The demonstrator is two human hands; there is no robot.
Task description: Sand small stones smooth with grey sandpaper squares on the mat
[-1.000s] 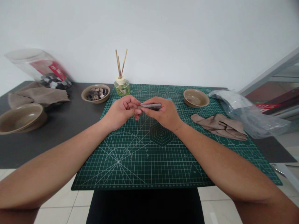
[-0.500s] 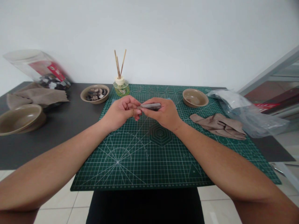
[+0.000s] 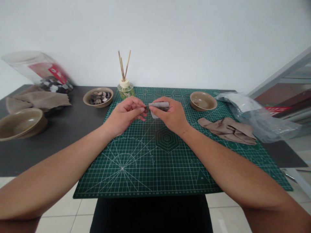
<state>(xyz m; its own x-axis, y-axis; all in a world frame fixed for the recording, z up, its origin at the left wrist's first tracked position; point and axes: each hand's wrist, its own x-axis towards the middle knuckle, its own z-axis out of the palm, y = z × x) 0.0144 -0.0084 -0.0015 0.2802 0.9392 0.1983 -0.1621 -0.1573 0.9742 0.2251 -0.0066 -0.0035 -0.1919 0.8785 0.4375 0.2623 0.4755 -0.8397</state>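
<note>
Over the middle of the green cutting mat (image 3: pixel 136 181), my left hand (image 3: pixel 127 114) has its thumb and index finger pinched together. A small dark piece (image 3: pixel 146 109) shows at those fingertips, too small to name with certainty. My right hand (image 3: pixel 173 116) grips a folded grey sheet (image 3: pixel 160 105) between thumb and fingers, with one flap hanging below. A narrow gap separates the two hands, and both are held above the mat.
Round dark and light pieces fill a tan bowl (image 3: pixel 98 103) at left, beside a reed diffuser (image 3: pixel 125 88). Another bowl (image 3: pixel 203 105) stands right, near a crumpled brown cloth (image 3: pixel 228 131) and a plastic bag (image 3: pixel 257 118). Far left are another bowl (image 3: pixel 23 129), cloth (image 3: pixel 41 98) and clear container (image 3: pixel 31 64).
My hands have drawn slightly apart from touching at the fingertips. The grey sheet has risen and turned a little in my right hand, showing its lower flap.
</note>
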